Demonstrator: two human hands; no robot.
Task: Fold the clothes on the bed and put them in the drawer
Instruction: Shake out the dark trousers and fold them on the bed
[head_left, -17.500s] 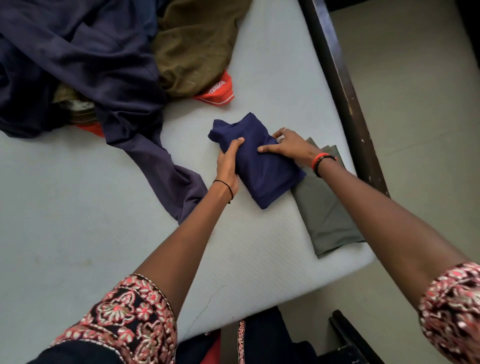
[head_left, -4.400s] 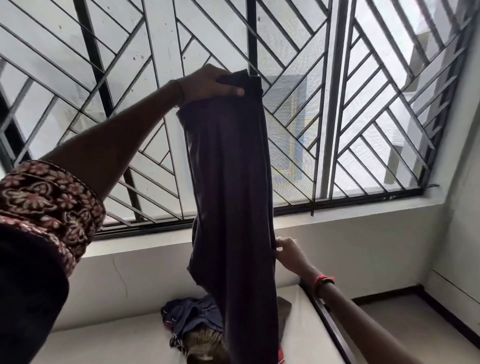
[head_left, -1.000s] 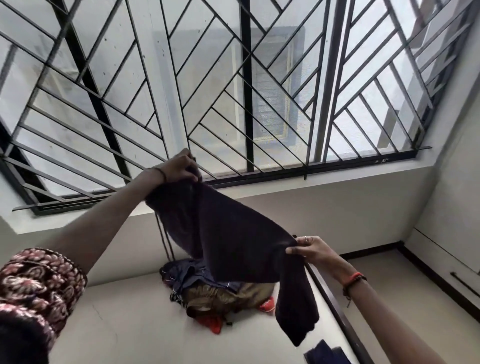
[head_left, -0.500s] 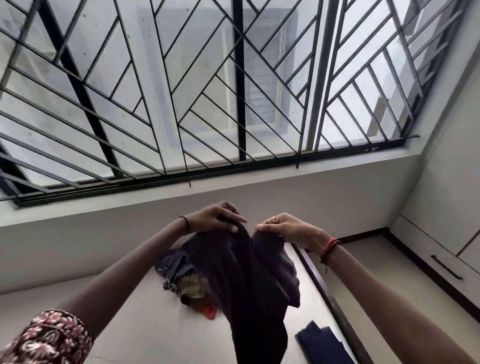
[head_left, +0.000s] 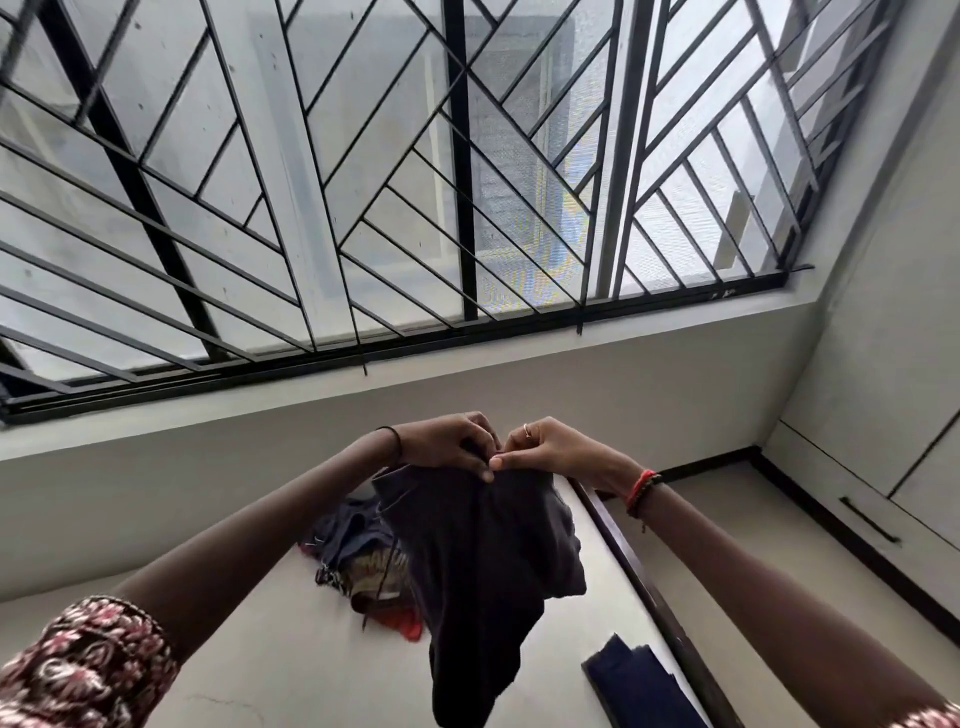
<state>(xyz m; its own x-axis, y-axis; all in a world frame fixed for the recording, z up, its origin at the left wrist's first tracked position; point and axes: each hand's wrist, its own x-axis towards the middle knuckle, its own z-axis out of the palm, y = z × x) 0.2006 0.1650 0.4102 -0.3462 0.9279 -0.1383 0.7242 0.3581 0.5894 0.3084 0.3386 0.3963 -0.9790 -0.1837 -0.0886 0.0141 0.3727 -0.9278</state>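
Since half a second ago the two hands have drawn together, so the left hand and right hand now touch at the top edge of the dark garment. Both sets of fingers are curled tight, pinching the cloth, which hangs doubled in the air above the bed. Behind it lies a pile of unfolded clothes, and a folded navy piece sits near the bed's right edge.

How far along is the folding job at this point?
Done: one folded navy piece lies on the bed. In hand: the left hand and right hand pinch a dark garment held up, top edges together. Left: the unfolded pile, then everything into the drawer.
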